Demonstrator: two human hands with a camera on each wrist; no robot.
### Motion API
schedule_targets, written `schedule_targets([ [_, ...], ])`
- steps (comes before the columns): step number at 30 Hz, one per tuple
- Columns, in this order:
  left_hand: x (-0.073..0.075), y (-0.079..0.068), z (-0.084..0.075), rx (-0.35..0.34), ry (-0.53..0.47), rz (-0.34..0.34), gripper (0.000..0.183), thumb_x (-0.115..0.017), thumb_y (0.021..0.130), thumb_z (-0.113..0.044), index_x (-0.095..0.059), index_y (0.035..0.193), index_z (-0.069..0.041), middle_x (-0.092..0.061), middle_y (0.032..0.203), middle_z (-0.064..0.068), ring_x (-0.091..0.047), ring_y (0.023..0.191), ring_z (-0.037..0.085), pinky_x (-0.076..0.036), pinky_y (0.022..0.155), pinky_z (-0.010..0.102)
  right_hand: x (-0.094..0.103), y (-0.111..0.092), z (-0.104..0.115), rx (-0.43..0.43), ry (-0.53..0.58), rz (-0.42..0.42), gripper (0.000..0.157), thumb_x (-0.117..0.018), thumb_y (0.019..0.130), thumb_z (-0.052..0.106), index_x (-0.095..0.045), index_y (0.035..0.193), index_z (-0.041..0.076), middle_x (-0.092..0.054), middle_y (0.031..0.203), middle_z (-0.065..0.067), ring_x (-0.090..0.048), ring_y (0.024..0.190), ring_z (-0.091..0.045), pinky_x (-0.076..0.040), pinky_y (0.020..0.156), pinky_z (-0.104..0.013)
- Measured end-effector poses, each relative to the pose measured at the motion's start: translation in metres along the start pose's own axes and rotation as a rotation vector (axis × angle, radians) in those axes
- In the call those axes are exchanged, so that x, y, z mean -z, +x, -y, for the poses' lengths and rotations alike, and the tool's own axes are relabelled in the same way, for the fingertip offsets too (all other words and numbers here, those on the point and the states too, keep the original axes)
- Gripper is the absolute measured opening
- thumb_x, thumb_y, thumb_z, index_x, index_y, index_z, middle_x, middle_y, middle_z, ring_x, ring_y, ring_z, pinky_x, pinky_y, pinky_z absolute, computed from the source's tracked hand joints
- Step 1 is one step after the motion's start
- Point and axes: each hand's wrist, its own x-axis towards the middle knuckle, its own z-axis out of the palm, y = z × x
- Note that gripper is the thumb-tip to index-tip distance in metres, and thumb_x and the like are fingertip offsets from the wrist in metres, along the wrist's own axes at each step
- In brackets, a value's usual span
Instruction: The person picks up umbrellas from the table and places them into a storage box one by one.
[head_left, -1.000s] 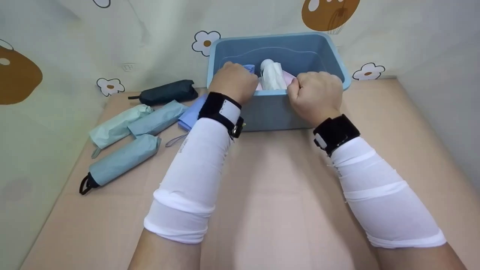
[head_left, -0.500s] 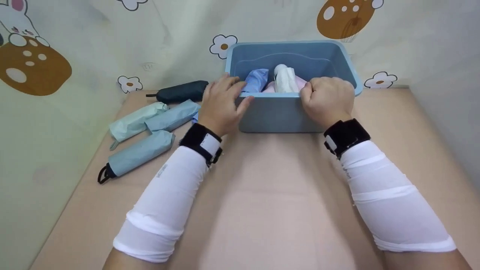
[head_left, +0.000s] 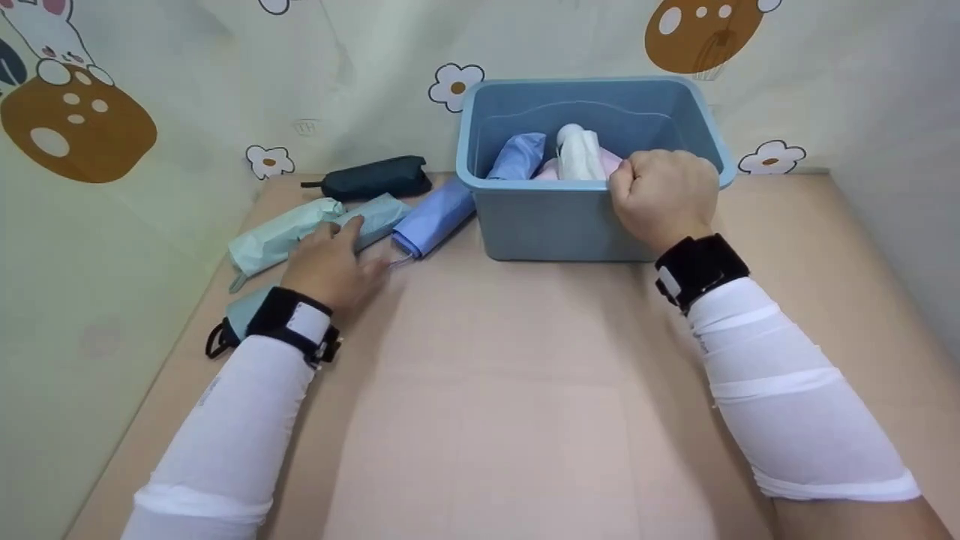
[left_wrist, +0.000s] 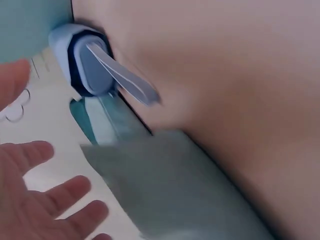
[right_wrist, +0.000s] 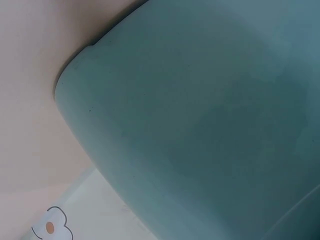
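Bin [head_left: 555, 225] gripped at its near rim by the right hand [head_left: 667, 196]; left hand [head_left: 326, 266] positioned over folded umbrellas on the table [head_left: 480, 420].
The right hand is clamped on the rim toward its right corner, with the fingers curled over the edge. The fingers of the left hand are spread apart; whether the grey-green umbrella [head_left: 380, 216] beneath them is touched cannot be told. Beside it is laid the mint umbrella [head_left: 281, 236], and behind both the dark umbrella [head_left: 375, 178] is placed near the wall. The teal umbrella [head_left: 246, 309], fitted with a black loop, is partly covered by the left wrist. The periwinkle umbrella [head_left: 439, 214] is set just left of the bin, its strap toward the left hand. Inside the bin, a blue umbrella [head_left: 517, 156], a white umbrella [head_left: 580, 156] and pink fabric [head_left: 610, 162] are contained.
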Motion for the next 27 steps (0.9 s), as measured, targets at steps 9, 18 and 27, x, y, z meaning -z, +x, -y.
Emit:
schedule_targets([
  [9,-0.002,-0.017,0.033,0.093,0.0,0.099,0.098,-0.067,0.096,-0.055,-0.023,0.166,-0.004,-0.02,0.163,0.044,-0.032,0.143,0.068,-0.033,0.112,0.078,0.0,0.0,0.0,-0.004,-0.002,0.006,0.047,-0.039,0.097,0.026,-0.045,0.056,0.005,-0.034,0.054,-0.007,-0.037,0.05,-0.03,-0.02,0.05,-0.037],
  [18,-0.007,-0.023,0.046,0.126,-0.001,0.112,0.099,-0.072,0.093,-0.05,-0.026,0.164,0.002,-0.027,0.159,0.045,-0.035,0.141,0.067,-0.031,0.111,0.08,0.001,-0.001,0.0,-0.019,-0.003,0.023,0.048,-0.039,0.098,0.027,-0.047,0.056,0.005,-0.035,0.054,-0.008,-0.037,0.05,-0.03,-0.021,0.05,-0.037],
  [27,-0.008,-0.026,0.061,0.134,0.001,0.118,0.101,-0.073,0.092,-0.049,-0.025,0.163,0.005,-0.031,0.153,0.048,-0.035,0.138,0.069,-0.031,0.111,0.08,-0.001,0.0,0.0,-0.004,-0.013,0.012,0.047,-0.038,0.097,0.026,-0.045,0.056,0.006,-0.035,0.053,-0.007,-0.037,0.049,-0.03,-0.02,0.049,-0.037],
])
